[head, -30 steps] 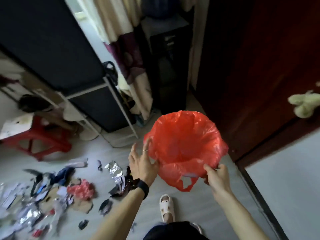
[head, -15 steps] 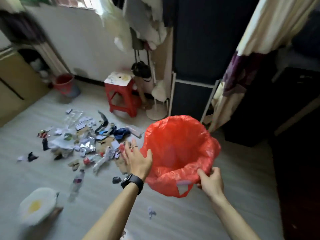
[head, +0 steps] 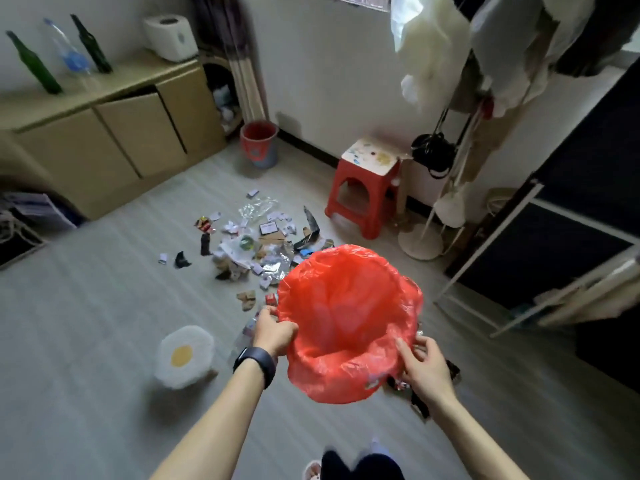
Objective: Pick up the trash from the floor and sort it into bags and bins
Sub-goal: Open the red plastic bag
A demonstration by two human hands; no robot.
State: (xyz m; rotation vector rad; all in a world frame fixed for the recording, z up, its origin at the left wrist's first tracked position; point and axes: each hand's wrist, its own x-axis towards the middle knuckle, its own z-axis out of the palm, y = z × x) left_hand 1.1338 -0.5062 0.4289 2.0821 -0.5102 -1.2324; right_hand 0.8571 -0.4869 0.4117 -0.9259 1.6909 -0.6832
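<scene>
Above the trash pile [head: 256,244], the left hand [head: 273,332], earlier released, now grasps the red bag [head: 346,306] like the right hand [head: 424,363].

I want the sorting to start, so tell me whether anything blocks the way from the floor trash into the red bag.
Nothing visible does. The left hand and right hand hold the red bag open by its rim, and the trash pile lies on open floor just beyond it.
</scene>
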